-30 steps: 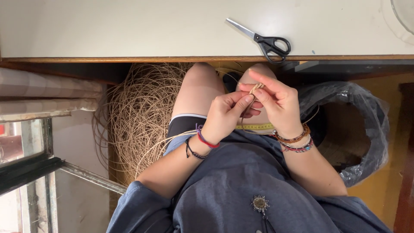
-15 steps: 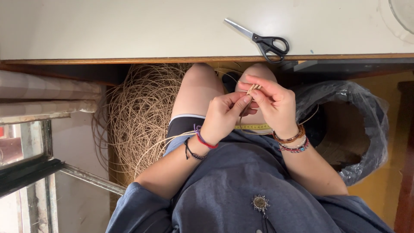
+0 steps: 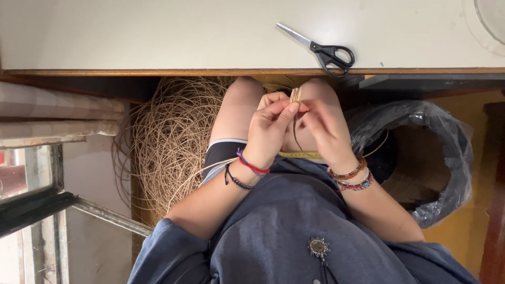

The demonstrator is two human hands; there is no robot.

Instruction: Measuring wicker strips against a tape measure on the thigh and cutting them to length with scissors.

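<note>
Both hands are raised over my lap, just below the table's front edge. My left hand (image 3: 269, 126) and my right hand (image 3: 326, 123) pinch a small bundle of pale cane strips (image 3: 295, 95) between their fingertips; the strip ends stick up between the thumbs. A thin cane strand (image 3: 210, 171) runs from under my left wrist down to a big tangled coil of cane (image 3: 168, 142) on the floor at my left. A yellow measuring tape (image 3: 302, 154) lies across my lap. Both wrists wear bead bracelets.
Black-handled scissors (image 3: 323, 50) lie on the white table (image 3: 158, 37) near its wooden front edge. A bin lined with a dark plastic bag (image 3: 436, 152) stands at my right. Metal frame bars (image 3: 105, 215) run at lower left.
Both hands have stayed together on the cane strips, shifting slightly up toward the table edge, with the fingers working the bundle. Nothing else moved.
</note>
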